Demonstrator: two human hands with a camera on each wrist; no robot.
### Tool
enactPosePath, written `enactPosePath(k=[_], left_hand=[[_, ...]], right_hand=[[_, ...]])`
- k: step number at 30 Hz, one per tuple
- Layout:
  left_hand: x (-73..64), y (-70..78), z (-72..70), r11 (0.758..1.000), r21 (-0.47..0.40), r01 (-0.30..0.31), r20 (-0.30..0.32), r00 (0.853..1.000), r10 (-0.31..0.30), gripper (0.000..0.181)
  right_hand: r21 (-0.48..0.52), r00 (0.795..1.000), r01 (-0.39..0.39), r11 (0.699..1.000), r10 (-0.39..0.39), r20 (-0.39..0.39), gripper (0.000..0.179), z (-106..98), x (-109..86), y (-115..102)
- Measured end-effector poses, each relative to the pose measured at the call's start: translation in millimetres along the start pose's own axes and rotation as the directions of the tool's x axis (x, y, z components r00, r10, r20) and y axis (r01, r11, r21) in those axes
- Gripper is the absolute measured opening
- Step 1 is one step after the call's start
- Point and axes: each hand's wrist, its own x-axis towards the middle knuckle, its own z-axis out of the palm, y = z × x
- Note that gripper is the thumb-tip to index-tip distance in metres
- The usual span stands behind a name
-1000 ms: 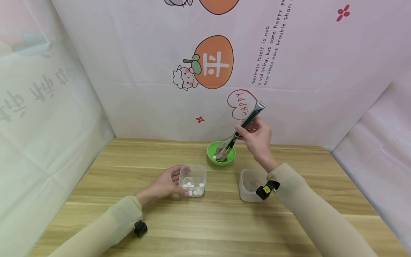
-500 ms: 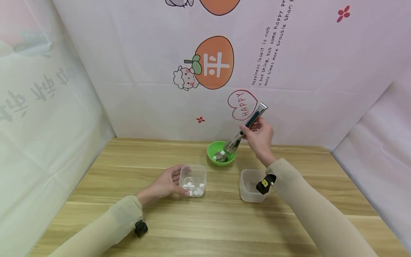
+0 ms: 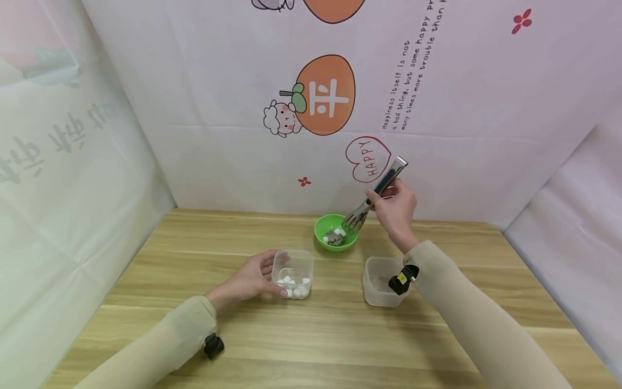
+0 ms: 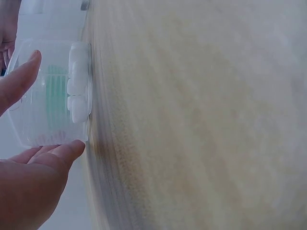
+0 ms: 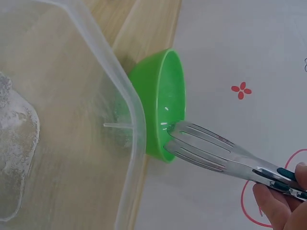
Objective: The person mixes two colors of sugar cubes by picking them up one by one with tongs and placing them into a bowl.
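Observation:
My right hand [image 3: 396,208] pinches metal serving tongs [image 3: 385,183] with dark grip inlays. Their slotted tips [image 5: 192,143] lie over the right rim of a small green bowl [image 3: 320,237]. Inside the bowl lie brownish-grey pieces [image 3: 334,237] and a few white cubes [image 3: 340,232]. My left hand [image 3: 248,278] holds a clear plastic container [image 3: 293,259] at its left side, thumb and fingers on separate sides. Several white marshmallow-like cubes [image 4: 79,86] cover part of its floor.
A second clear plastic container [image 3: 376,294] stands right of centre under my right wrist, with powdery residue [image 5: 19,124] at its bottom. The wooden table [image 3: 301,346] ends at a printed white cloth backdrop [image 3: 233,162]. Cloth also hangs at both sides.
The tongs have risen from the bowl's middle and shifted right, and their tips have spread. White cubes now show in the bowl where the tips were. My left hand stays put.

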Motion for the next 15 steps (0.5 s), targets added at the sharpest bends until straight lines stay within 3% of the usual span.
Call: enactPosePath(k=[7, 15], left_hand=[[-1.0, 0.7, -0.4, 1.0, -0.006, 0.001, -0.001, 1.0, -0.001, 0.1], [-0.6, 0.1, -0.5, 1.0, -0.002, 0.003, -0.002, 1.0, -0.003, 0.099]], right_hand=[[0.026, 0.998, 0.046, 0.999, -0.047, 0.037, 0.031, -2.9, -10.0, -14.0], [0.082, 0.966, 0.22, 0.972, -0.228, 0.119, 0.026, 1.7, -35.1, -38.6]])
